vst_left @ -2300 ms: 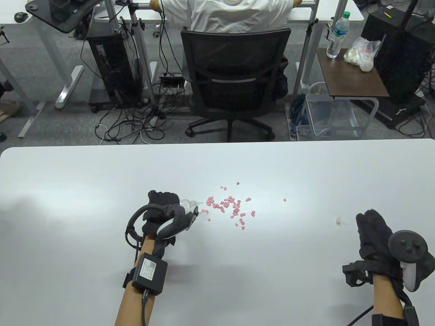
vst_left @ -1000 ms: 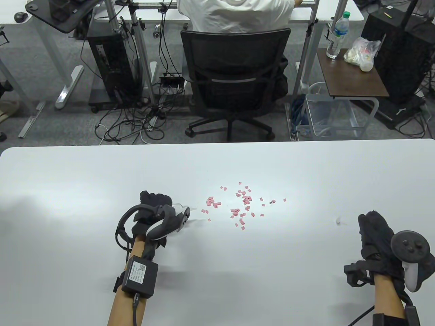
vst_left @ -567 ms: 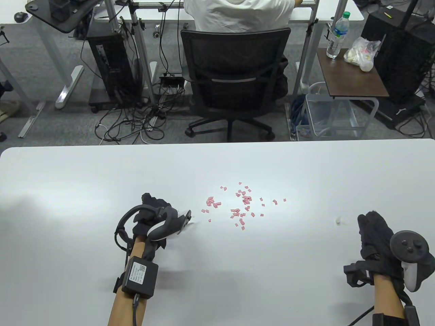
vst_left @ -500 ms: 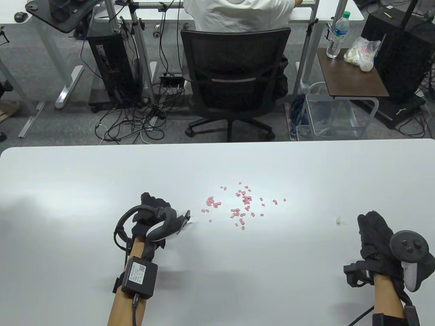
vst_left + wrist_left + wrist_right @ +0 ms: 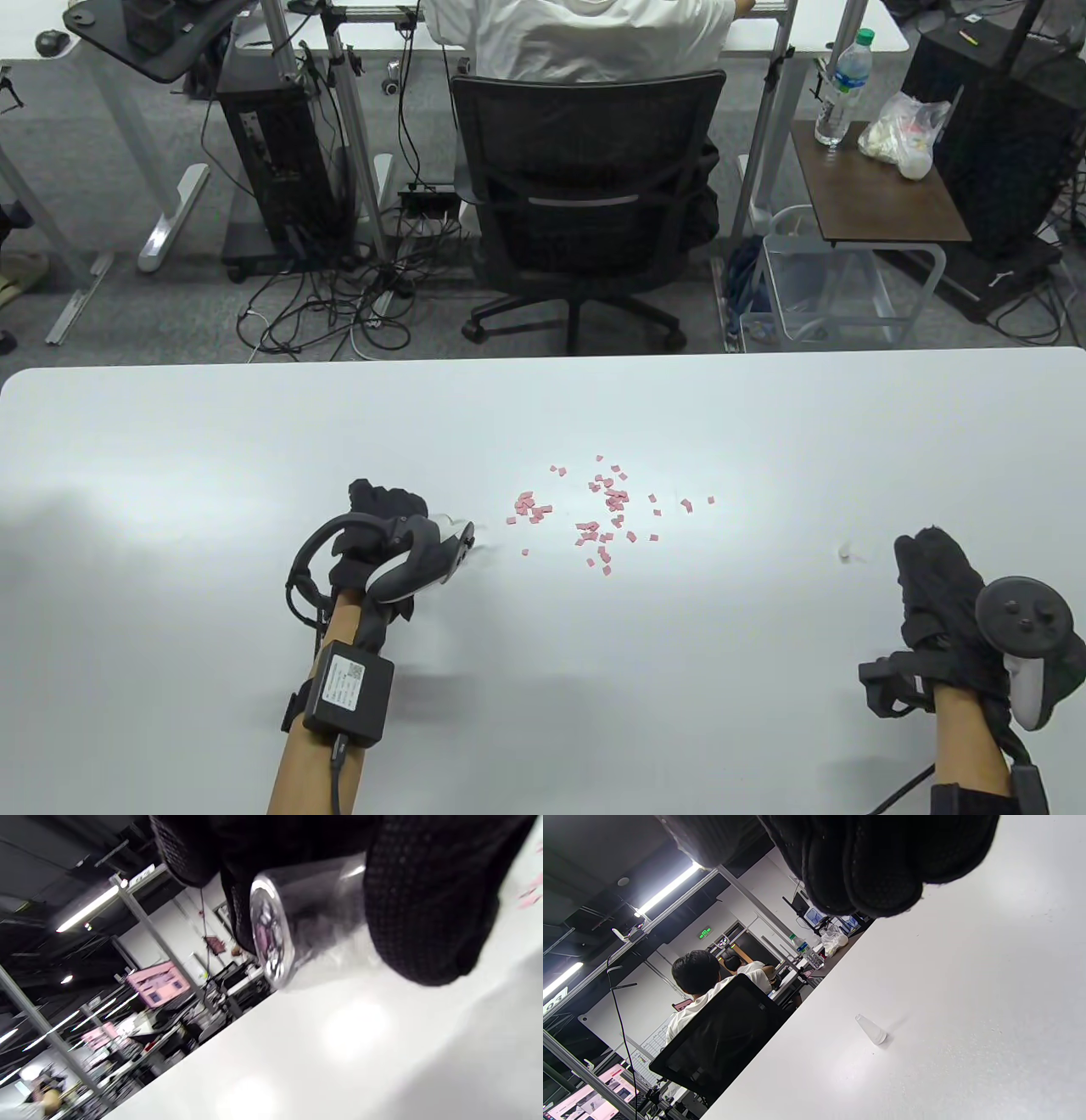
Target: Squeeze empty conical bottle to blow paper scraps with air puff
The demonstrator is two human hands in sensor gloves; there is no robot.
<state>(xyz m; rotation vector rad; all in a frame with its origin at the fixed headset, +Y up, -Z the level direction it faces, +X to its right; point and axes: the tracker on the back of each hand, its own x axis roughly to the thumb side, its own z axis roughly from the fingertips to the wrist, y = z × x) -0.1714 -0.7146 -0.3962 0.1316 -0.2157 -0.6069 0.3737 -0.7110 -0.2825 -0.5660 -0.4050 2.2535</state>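
My left hand (image 5: 392,518) grips a clear conical bottle (image 5: 447,521) lying sideways just above the white table (image 5: 170,475), its tip aimed right at the pink paper scraps (image 5: 604,509). In the left wrist view the curled gloved fingers (image 5: 424,899) wrap the bottle (image 5: 305,912), whose round base faces the camera. Several scraps lie scattered right of the tip. My right hand (image 5: 937,586) rests flat on the table at the right, fingers straight, holding nothing. A small clear cap (image 5: 845,552) stands near it, seen as a little cone (image 5: 871,1029) in the right wrist view.
Beyond the table's far edge a person in a white shirt (image 5: 585,34) sits on a black office chair (image 5: 585,195). A side table (image 5: 882,204) with a water bottle (image 5: 840,85) and a plastic bag stands at the far right. Cables lie on the floor.
The left hand drew back left with the bottle. The scraps near the tip shifted right and spread into a looser patch. The right hand stayed put.
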